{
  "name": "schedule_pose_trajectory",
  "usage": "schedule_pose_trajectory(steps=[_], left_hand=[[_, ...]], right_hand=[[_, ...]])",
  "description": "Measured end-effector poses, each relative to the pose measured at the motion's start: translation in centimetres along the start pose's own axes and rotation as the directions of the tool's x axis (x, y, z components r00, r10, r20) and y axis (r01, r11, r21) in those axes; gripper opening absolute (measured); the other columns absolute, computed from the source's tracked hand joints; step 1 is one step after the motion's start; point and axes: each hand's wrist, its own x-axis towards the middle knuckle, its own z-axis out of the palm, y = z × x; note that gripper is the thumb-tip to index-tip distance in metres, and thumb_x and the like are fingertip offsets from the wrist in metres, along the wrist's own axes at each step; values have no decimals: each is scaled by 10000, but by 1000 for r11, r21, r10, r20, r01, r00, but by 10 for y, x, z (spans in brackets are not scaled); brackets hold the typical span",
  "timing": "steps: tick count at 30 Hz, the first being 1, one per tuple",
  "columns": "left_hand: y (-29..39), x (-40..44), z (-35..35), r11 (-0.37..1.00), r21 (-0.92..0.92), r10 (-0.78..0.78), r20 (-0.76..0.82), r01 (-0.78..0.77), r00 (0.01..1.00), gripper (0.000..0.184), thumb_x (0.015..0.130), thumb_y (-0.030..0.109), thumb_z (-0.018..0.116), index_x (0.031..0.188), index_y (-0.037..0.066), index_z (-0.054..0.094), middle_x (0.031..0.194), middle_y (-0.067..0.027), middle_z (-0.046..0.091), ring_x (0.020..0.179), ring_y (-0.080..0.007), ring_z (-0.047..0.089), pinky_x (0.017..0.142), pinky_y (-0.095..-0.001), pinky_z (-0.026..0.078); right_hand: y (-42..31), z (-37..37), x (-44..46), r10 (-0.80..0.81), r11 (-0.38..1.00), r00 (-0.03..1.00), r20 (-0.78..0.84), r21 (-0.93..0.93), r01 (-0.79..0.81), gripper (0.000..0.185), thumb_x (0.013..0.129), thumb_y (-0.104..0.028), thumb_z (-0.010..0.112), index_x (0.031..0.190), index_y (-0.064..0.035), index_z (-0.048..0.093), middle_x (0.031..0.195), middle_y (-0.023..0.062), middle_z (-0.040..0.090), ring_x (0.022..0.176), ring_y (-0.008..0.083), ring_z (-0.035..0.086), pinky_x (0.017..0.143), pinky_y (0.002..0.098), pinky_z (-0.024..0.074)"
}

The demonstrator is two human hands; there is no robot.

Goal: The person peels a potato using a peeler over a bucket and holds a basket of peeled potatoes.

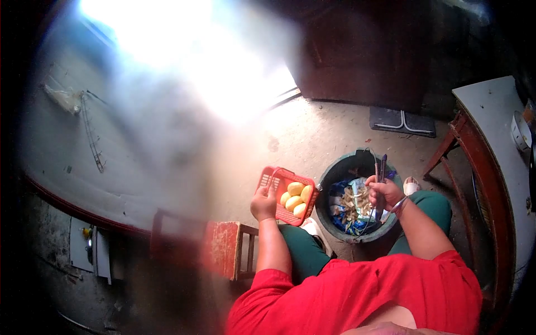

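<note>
My left hand (264,202) is closed on the handle of a small red plastic basket (266,177). Inside it lie several smooth, pale yellow peeled pieces (298,188) that look like potatoes. In my right hand (385,194), closed, are slim dark-handled tools (382,167); their exact kind is unclear. That hand is above the right side of a dark green bucket (324,212). Peelings (355,201) and blue-and-white plastic fill the bucket, which stands on the floor between my knees.
A red wooden stool (225,245) is at my left. On the right stands a table (491,111) with red-brown legs and a white bowl (521,131). A dark folded item with metal tubing (402,121) lies on the floor ahead. Glare washes out the upper left.
</note>
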Motion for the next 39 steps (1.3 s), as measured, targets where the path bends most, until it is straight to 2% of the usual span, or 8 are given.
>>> schedule_pose_trajectory(steps=[32,35,39], left_hand=[[5,0,-3,999,-21,25,-25,-25,999,325,804,415,605,765,100,671,667,-113,637,612,-256,625,564,-364,475],[5,0,-3,999,-21,38,-36,-39,999,355,792,459,624,782,109,683,659,-122,637,602,-256,633,555,-358,473],[3,1,-2,999,2,45,-19,-45,999,328,805,423,601,779,104,673,675,-113,640,619,-264,630,569,-367,479]], right_hand=[[3,-5,4,-2,1000,1000,24,0,2,120,868,-114,520,956,-33,531,614,34,522,522,155,534,494,280,443],[3,-7,5,4,1000,1000,19,11,-4,124,866,-116,522,958,-32,533,617,35,525,525,156,536,499,281,446],[2,-4,3,3,1000,1000,17,7,-3,121,868,-112,519,957,-31,534,621,35,528,529,156,540,500,282,446]])
